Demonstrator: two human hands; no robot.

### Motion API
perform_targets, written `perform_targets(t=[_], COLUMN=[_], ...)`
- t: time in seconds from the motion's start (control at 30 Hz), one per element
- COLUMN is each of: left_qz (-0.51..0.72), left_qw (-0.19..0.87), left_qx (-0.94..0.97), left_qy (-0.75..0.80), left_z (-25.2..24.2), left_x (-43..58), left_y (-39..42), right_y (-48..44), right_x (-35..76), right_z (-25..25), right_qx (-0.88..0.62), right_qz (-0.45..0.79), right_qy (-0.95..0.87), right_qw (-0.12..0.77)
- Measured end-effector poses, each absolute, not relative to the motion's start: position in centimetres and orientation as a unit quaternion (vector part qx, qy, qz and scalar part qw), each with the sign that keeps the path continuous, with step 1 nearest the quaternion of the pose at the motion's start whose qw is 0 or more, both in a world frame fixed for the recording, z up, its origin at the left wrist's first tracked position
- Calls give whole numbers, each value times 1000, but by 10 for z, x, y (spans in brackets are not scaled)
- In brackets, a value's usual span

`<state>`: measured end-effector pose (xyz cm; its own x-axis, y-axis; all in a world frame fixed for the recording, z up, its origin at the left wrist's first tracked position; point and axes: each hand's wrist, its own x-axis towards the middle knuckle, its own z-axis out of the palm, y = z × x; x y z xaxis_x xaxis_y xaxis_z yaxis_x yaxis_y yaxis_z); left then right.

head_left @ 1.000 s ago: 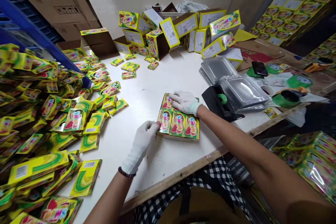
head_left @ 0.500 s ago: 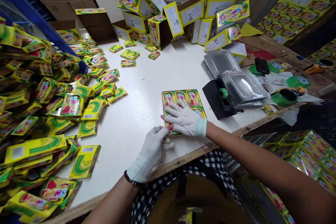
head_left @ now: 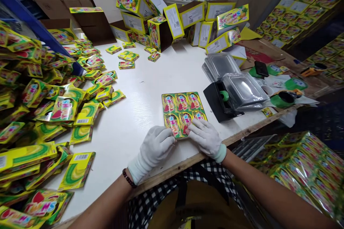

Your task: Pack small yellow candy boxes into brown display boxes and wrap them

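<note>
Several small yellow-green TWINS boxes (head_left: 182,104) lie face up in a tight rectangular block on the white table, their front rows touching. At the block's near left corner is my left hand (head_left: 154,150), in a white glove, with its fingers curled together; what is in the fingertips, if anything, is hidden. My right hand (head_left: 205,137), also gloved, rests with stretched fingers over the near right part of the block. Just right of the block stands a black tape dispenser (head_left: 217,102) with a green roll.
Clear plastic trays (head_left: 244,87) are stacked behind the dispenser. A large heap of loose small boxes (head_left: 63,109) covers the left side. Open yellow display cartons (head_left: 161,28) line the back. Green tape rolls (head_left: 282,99) lie at the right, above the wooden table edge (head_left: 182,166).
My right hand has slid back toward the near right corner, uncovering most of the block. My left hand stays by the near left corner, its fingers more curled. The view has shifted slightly.
</note>
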<state>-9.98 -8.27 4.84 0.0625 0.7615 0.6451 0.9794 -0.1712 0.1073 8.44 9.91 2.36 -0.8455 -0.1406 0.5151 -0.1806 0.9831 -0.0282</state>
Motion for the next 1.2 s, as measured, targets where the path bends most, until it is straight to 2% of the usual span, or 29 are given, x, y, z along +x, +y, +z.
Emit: perform_targets(t=[0.2, 0.27, 0.37, 0.43, 0.53, 0.63, 0.93, 1.07, 1.2], left_qz=[-281, -289, -272, -265, -283, -295, -332, -342, -346], left_qw=[222, 239, 266, 285, 308, 317, 314, 334, 294], left_qx=[-722, -722, -707, -687, -663, -650, -656, -626, -659], left_qy=[-592, -582, -596, -613, -621, -625, -601, -616, -599], left_z=[40, 35, 30, 28, 26, 24, 14, 9, 13], left_x=[-101, -104, -110, -109, -103, -98, -105, -106, -114], left_y=[-63, -58, -39, -21, 3, 11, -2, 0, -1], right_y=[131, 153, 196, 224, 252, 259, 217, 200, 199], right_x=[119, 140, 168, 177, 173, 160, 184, 189, 183], right_z=[35, 45, 55, 56, 53, 51, 64, 39, 10], right_qx=[44, -58, -318, -416, -413, -397, -445, -479, -482], right_qz=[109, 118, 148, 230, 332, 367, 409, 470, 541], right_qy=[-956, -940, -846, -798, -797, -794, -717, -655, -587], right_qw=[268, 314, 401, 371, 291, 276, 346, 346, 361])
